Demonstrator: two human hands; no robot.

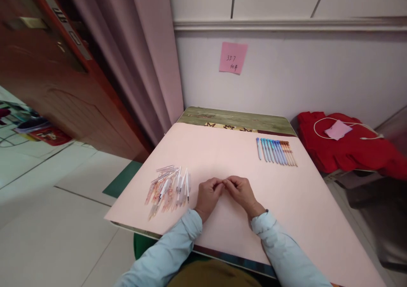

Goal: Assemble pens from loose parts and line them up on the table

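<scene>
My left hand and my right hand meet over the middle of the pink-covered table. Both are closed, with thumbs and fingertips pinched together and touching. Whatever sits between the fingertips is hidden or too small to make out. Left of my left hand lies a loose pile of pen parts, with clear and brownish barrels and thin white refills. Beyond my right hand, a neat row of capped pens runs from blue through violet to brown, with one blue pen slightly apart at its left end.
A red cloth with a white cable and a pink paper lies right of the table. A pink note is stuck to the wall behind. To the left are a mauve curtain and a brown door.
</scene>
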